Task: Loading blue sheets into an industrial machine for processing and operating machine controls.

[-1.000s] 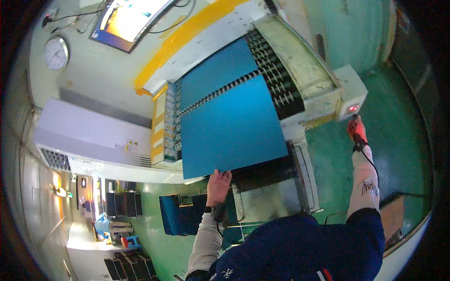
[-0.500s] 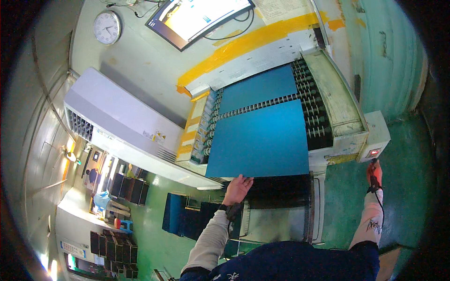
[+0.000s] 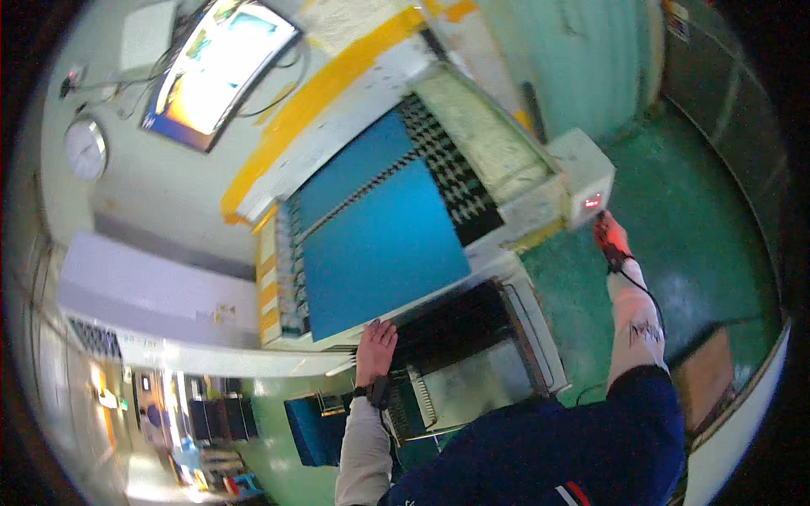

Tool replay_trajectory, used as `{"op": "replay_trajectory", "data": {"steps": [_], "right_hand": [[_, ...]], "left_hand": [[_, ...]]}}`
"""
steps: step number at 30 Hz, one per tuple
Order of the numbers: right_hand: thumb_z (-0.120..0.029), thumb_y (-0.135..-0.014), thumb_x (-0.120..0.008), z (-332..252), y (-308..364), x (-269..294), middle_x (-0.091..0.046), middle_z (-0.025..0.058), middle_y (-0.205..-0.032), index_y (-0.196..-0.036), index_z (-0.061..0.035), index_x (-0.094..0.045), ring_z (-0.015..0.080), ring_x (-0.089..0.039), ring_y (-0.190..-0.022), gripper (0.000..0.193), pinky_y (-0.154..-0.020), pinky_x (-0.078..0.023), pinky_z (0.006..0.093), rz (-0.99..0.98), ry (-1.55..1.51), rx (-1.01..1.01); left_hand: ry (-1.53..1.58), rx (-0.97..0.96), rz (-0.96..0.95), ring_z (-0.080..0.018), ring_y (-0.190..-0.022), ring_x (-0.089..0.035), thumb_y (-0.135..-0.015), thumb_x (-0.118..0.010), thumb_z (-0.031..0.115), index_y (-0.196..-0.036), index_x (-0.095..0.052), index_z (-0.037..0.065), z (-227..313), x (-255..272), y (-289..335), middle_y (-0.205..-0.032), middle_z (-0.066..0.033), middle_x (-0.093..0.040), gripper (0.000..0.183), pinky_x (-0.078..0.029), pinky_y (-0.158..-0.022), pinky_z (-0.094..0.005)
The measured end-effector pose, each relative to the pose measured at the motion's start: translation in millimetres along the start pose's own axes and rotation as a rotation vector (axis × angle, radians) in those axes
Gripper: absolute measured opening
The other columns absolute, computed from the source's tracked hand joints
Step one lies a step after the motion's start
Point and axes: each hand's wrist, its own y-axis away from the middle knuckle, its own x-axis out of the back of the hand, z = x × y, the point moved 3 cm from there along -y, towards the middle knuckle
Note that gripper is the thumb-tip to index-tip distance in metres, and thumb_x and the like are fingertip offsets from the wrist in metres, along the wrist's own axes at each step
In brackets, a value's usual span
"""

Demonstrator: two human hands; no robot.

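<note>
A blue sheet [image 3: 384, 253] lies on the roller conveyor [image 3: 456, 185], and a second blue sheet [image 3: 359, 160] lies farther in. Just off the near edge of the closer sheet is my left hand [image 3: 376, 350], its fingers stretched out and holding nothing. My right hand [image 3: 611, 238] reaches to a white control box [image 3: 584, 177] with a lit red display, at the machine's right corner. Its fingers are closed at a small dark knob under the display; red light and blur hide the exact grip.
Below the conveyor stands a rack [image 3: 472, 371] with a dark slotted inside. A long white housing [image 3: 169, 295] runs along the left. Dark blue panels [image 3: 310, 430] stand on the green floor. A monitor [image 3: 219, 72] and a clock [image 3: 86, 149] hang on the wall.
The view has swung to the right and tilted. The closer sheet sits farther in on the rollers, and my left hand has come off its edge. My right hand stays at the control box.
</note>
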Motion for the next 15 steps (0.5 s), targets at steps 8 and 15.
{"op": "replay_trajectory", "data": {"steps": [8,15], "right_hand": [[-0.029,-0.089,-0.052,-22.1,27.0,-18.9,-0.036,-0.0050,-0.053,-0.067,-0.0112,-0.048,0.0101,-0.038,-0.045,0.028,-0.040,-0.029,0.0246,-0.012,-0.371,-0.202],[-0.028,-0.087,-0.055,-23.8,31.2,-19.6,-0.042,-0.0050,-0.054,-0.073,-0.0098,-0.053,0.0096,-0.045,-0.048,0.023,-0.042,-0.034,0.0225,0.030,-0.307,-0.214]], "left_hand": [[-0.435,0.059,0.116,-0.0228,-0.092,-0.057,-0.087,-0.054,0.032,-0.113,-0.047,0.000,-37.4,33.2,44.9,-0.103,-0.0123,-0.057,0.042,-0.047,-0.080,-0.0340],[-1.126,-0.128,0.238,-0.0127,-0.077,-0.057,-0.082,-0.060,0.022,-0.097,-0.061,0.002,-65.6,66.2,53.4,-0.084,-0.0052,-0.062,0.025,-0.045,-0.067,-0.0253]]}}
